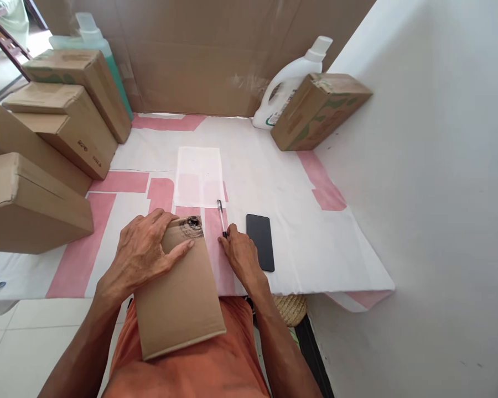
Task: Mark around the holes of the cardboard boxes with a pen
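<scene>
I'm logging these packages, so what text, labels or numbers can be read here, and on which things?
Nothing reads clearly.
Brown cardboard box on the left: small dark print on its side, too small to read.
White plastic jug: green-edged label, blurred.
Flat cardboard parcel under the left hand: dark smudge, no legible letters.

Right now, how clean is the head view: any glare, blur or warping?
Head view: even daylight, soft shadows only; the top left corner is washed out; wide-angle warping bends the wall edge and cardboard boxes; left hand, flat carton, pen and phone look sharp.
</scene>
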A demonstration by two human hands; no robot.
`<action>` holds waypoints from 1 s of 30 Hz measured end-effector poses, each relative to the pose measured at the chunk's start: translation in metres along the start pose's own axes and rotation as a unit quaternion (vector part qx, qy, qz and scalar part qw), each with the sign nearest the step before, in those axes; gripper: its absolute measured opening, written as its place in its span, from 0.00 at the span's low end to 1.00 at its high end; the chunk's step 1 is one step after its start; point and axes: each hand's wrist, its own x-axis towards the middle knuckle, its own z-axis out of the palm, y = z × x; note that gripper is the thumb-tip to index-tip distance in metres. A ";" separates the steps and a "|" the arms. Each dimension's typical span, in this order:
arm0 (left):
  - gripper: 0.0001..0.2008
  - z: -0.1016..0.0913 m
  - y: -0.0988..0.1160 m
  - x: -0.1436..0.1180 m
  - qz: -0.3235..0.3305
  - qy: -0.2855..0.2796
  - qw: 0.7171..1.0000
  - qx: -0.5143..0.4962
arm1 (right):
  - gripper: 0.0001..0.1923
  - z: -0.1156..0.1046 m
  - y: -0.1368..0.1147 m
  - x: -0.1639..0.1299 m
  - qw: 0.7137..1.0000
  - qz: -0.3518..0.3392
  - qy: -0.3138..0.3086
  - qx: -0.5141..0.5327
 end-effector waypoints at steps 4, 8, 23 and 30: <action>0.18 0.001 -0.002 0.002 0.002 -0.005 1.000 -0.009 | 0.15 -0.011 0.013 -0.011 0.997 0.016 0.069 0.000; 0.18 0.001 -0.004 0.002 0.002 -0.003 1.000 -0.004 | 0.40 -0.016 0.047 -0.020 0.973 0.129 0.189 -0.022; 0.16 0.000 0.000 0.000 -0.014 -0.008 0.999 -0.031 | 0.40 -0.008 0.084 -0.012 0.954 0.223 0.110 0.165; 0.15 0.004 -0.001 -0.003 0.000 0.011 0.999 -0.033 | 0.34 -0.017 0.084 -0.035 0.885 0.153 0.019 0.439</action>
